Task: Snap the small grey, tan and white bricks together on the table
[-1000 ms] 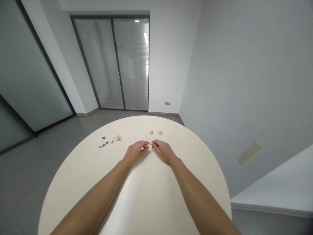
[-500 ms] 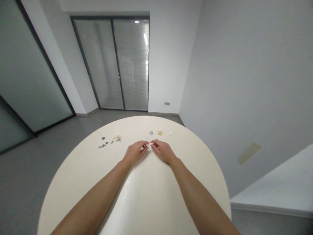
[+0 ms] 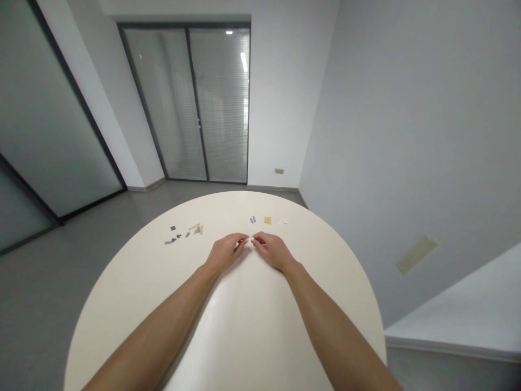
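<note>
My left hand (image 3: pixel 228 247) and my right hand (image 3: pixel 272 250) meet fingertip to fingertip just above the table's middle. Fingers and thumb of each are pinched together. Between the fingertips shows a small white piece (image 3: pixel 250 239), mostly covered and too small to make out its exact kind. Behind my right hand lie two thin grey pieces (image 3: pixel 253 220), a flat yellow piece (image 3: pixel 267 220) and some white pieces (image 3: pixel 282 221) that blend with the tabletop.
The round white table (image 3: pixel 228 336) carries yellow pieces (image 3: pixel 195 227) and several dark grey pieces (image 3: pixel 173 240) at the far left. Past its far edge are glass doors (image 3: pixel 185 103); a wall (image 3: pixel 407 125) rises on the right.
The fingertips of both hands have drawn closer together around the white piece. The view has shifted slightly; the loose pieces lie as before.
</note>
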Motion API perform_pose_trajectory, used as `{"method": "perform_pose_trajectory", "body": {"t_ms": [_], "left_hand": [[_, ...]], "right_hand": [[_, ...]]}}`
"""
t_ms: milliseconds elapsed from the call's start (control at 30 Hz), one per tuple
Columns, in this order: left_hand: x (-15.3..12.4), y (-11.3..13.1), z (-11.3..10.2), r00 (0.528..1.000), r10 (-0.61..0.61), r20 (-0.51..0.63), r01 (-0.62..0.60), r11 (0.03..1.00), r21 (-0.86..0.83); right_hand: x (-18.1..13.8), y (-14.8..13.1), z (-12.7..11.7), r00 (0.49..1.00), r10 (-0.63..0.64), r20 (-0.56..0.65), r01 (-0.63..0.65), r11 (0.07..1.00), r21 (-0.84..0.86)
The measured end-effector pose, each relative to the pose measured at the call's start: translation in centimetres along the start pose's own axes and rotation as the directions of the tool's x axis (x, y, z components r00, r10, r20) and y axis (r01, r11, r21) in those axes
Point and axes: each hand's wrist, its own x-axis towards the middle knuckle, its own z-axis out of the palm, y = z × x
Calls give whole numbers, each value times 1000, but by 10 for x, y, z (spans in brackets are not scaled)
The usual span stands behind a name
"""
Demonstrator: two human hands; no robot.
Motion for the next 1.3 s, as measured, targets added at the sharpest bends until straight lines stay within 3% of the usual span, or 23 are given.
{"method": "perform_pose_trajectory", "body": {"t_ms": [500, 733, 1300], "left_hand": [[0, -1, 1, 1000, 14, 4, -14, 998, 58], [0, -4, 3, 999, -40, 27, 39, 998, 45], [0, -2, 3, 999, -13, 31, 13, 1000, 1]], "right_hand": [[0, 1, 1, 1000, -7, 5, 7, 1000, 0], [-1, -3, -1, 1000, 3, 4, -3, 1000, 29], [-1, 2, 3, 1000, 11, 7, -11, 1000, 3]]}}
